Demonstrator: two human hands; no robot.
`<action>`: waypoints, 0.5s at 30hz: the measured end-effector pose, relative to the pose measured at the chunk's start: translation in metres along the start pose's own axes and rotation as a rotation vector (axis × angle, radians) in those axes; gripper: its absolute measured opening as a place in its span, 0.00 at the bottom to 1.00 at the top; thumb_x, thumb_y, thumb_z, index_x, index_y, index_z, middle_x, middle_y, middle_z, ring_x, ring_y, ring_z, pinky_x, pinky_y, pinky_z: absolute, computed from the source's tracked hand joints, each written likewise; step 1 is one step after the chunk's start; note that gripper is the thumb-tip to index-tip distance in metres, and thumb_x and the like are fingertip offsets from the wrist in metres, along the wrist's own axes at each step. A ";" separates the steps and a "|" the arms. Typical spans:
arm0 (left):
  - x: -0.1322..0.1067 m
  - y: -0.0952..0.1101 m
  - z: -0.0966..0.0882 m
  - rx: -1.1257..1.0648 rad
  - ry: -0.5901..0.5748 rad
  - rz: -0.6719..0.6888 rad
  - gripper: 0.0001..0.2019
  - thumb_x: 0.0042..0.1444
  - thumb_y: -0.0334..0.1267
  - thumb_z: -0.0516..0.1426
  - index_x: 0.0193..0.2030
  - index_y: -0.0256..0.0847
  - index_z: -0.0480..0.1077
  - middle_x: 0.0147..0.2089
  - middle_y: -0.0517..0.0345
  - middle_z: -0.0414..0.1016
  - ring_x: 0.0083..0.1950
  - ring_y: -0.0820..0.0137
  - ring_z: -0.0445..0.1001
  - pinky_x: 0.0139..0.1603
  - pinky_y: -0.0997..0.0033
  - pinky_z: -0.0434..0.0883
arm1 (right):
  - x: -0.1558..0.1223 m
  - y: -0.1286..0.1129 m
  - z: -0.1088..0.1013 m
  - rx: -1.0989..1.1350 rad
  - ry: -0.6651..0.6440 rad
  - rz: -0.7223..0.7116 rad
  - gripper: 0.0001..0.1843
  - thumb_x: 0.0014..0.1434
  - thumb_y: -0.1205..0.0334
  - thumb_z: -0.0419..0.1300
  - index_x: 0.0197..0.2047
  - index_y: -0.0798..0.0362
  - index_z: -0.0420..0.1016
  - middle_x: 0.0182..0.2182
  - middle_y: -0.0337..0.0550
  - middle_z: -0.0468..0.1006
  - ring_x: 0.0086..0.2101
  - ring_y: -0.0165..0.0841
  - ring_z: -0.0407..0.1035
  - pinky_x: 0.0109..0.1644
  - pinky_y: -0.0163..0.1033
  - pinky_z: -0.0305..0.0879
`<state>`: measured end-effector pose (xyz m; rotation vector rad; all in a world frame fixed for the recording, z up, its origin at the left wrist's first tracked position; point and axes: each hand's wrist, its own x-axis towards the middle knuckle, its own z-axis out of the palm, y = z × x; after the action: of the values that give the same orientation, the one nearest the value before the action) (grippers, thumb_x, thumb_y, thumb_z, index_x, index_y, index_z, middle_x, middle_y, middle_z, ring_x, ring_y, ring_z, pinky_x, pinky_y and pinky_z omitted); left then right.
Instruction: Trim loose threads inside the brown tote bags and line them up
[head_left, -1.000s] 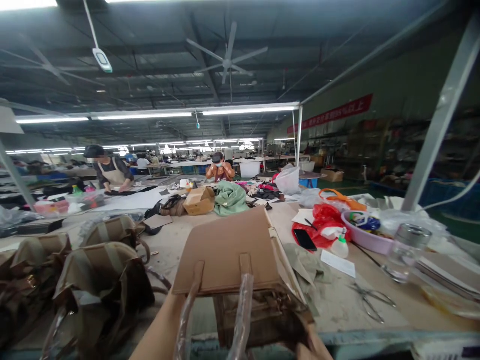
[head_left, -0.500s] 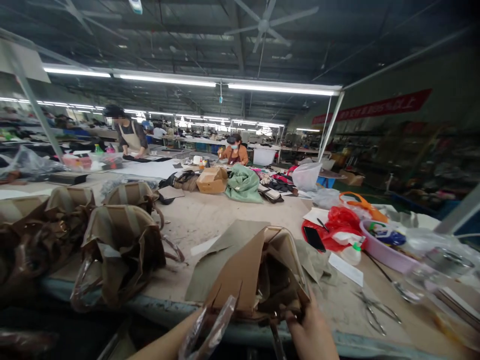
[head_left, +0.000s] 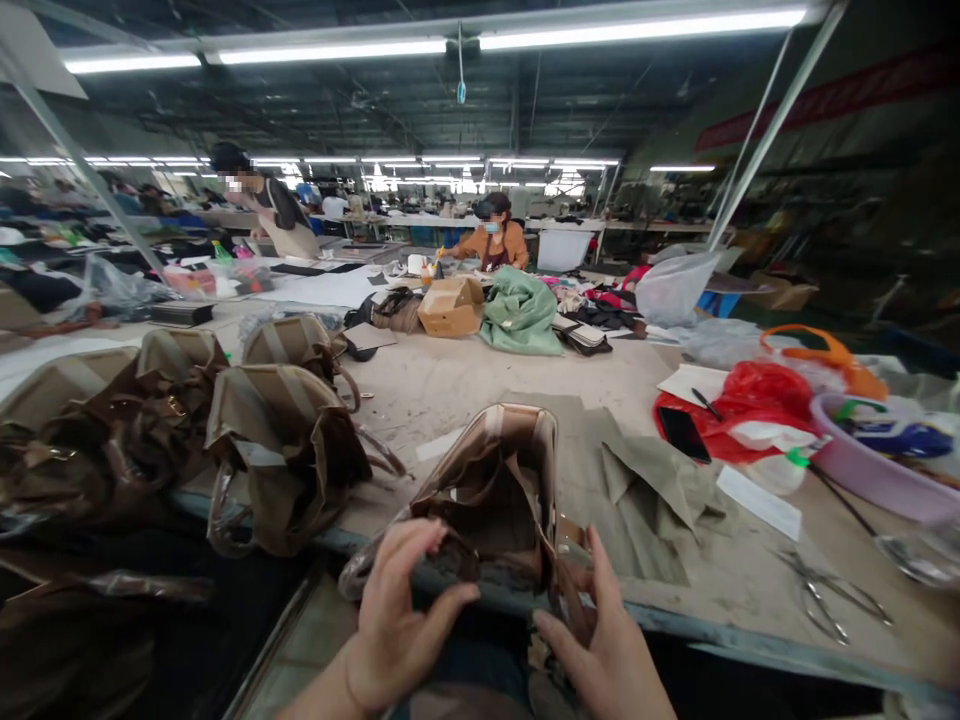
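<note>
An unfinished brown handbag (head_left: 495,480) stands with its mouth open at the table's front edge, between my hands. My left hand (head_left: 405,600) is at its left front edge, thumb and fingers apart around a bit of the rim; whether it touches is hard to tell. My right hand (head_left: 600,630) is at the bag's right front corner, with a brown strap-like piece between thumb and fingers. A plastic-wrapped handle (head_left: 358,572) shows at the bag's left. Greyish-green sheets (head_left: 645,510) lie under and to the right of the bag.
Several similar brown bags (head_left: 281,450) stand to the left. At right lie scissors (head_left: 825,595), a phone (head_left: 682,432) on red plastic, a white-and-green bottle (head_left: 780,470) and a lilac basin (head_left: 862,470). A cardboard box (head_left: 451,307) and green cloth (head_left: 521,310) sit farther back. Two people work beyond.
The handbag has turned, and its tan left panel no longer faces me. My left hand has come into view from behind the bag. The view has tilted down and shifted left.
</note>
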<state>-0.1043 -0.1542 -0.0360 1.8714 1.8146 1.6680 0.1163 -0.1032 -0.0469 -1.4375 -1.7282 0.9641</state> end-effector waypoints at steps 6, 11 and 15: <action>0.061 -0.017 -0.004 0.288 -0.196 -0.204 0.44 0.45 0.46 0.63 0.66 0.40 0.46 0.60 0.43 0.59 0.60 0.54 0.60 0.59 0.52 0.61 | -0.011 0.001 -0.009 -0.140 -0.110 -0.109 0.44 0.54 0.54 0.56 0.68 0.53 0.39 0.52 0.51 0.69 0.49 0.42 0.67 0.49 0.45 0.67; 0.068 -0.012 -0.005 0.074 -0.474 -0.309 0.38 0.49 0.39 0.60 0.65 0.42 0.48 0.57 0.50 0.67 0.56 0.61 0.67 0.57 0.61 0.64 | 0.015 -0.037 -0.053 -0.461 0.047 -0.523 0.25 0.56 0.55 0.57 0.57 0.49 0.65 0.51 0.50 0.68 0.47 0.41 0.68 0.46 0.43 0.69; 0.067 -0.009 -0.002 0.046 -0.423 -0.317 0.35 0.47 0.38 0.61 0.62 0.42 0.55 0.58 0.52 0.66 0.58 0.62 0.65 0.58 0.63 0.63 | 0.056 -0.088 -0.048 -0.522 -0.063 -0.797 0.20 0.58 0.61 0.56 0.54 0.48 0.67 0.48 0.46 0.71 0.46 0.38 0.66 0.49 0.42 0.66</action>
<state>-0.1301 -0.1040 0.0005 1.6759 1.8515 1.0439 0.1067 -0.0521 0.0559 -0.8298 -2.4202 0.1285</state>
